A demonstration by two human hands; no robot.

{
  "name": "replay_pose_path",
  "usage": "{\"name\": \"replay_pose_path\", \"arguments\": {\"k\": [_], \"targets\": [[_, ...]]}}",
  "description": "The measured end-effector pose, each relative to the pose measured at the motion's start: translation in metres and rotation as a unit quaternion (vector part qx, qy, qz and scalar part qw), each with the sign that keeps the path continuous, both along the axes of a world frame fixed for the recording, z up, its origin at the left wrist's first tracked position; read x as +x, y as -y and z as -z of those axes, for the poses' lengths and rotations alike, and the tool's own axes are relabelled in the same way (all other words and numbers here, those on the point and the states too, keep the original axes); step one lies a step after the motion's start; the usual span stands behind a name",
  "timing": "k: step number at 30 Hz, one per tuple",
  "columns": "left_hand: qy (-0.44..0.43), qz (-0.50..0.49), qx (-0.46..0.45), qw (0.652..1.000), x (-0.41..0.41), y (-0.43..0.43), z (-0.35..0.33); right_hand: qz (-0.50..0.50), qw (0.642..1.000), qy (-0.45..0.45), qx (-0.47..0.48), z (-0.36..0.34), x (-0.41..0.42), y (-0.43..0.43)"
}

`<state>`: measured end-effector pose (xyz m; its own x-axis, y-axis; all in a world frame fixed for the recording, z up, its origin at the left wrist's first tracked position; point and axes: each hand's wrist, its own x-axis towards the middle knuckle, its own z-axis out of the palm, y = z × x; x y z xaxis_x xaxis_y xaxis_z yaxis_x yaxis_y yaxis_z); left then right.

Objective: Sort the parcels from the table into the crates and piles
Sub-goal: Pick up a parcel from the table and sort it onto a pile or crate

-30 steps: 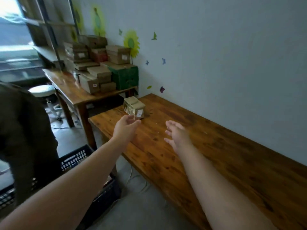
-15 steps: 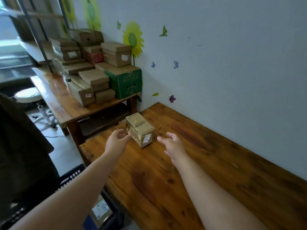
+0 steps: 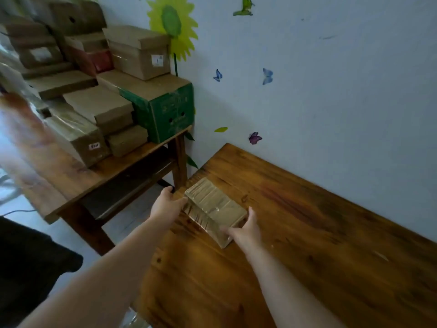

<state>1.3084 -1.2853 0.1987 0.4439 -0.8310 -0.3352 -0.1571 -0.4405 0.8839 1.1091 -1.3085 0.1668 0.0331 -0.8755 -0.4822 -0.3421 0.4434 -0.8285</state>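
A small brown parcel [image 3: 214, 209] wrapped in clear tape lies near the far left corner of the wooden table [image 3: 307, 245]. My left hand [image 3: 166, 205] presses against its left end, fingers curled around the corner. My right hand [image 3: 244, 229] clasps its near right end, thumb over the front face and fingers along the side. The parcel rests on the table between both hands.
A second wooden table [image 3: 78, 176] stands to the left, stacked with several brown cardboard boxes [image 3: 99, 110] and a green carton [image 3: 165, 110]. A gap of floor separates the two tables. The wall [image 3: 331, 79] with butterfly stickers runs along the table's far side.
Both hands have reached forward and closed onto the ends of the parcel, which they were only approaching before. The view has moved closer to the table corner.
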Motion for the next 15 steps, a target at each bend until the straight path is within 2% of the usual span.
{"name": "replay_pose_path", "arguments": {"k": [7, 11, 15], "targets": [[-0.044, 0.091, 0.024, 0.995, 0.003, 0.026, 0.018, 0.012, 1.000, -0.021, 0.007, 0.006, 0.008, 0.003], [-0.014, 0.102, 0.009, 0.995, 0.000, 0.022, 0.016, -0.013, 0.999, -0.030, -0.022, -0.008, 0.004, -0.004], [0.030, 0.112, -0.046, 0.992, -0.003, 0.014, -0.007, -0.068, 0.994, -0.017, -0.079, -0.035, -0.008, -0.012]]}}
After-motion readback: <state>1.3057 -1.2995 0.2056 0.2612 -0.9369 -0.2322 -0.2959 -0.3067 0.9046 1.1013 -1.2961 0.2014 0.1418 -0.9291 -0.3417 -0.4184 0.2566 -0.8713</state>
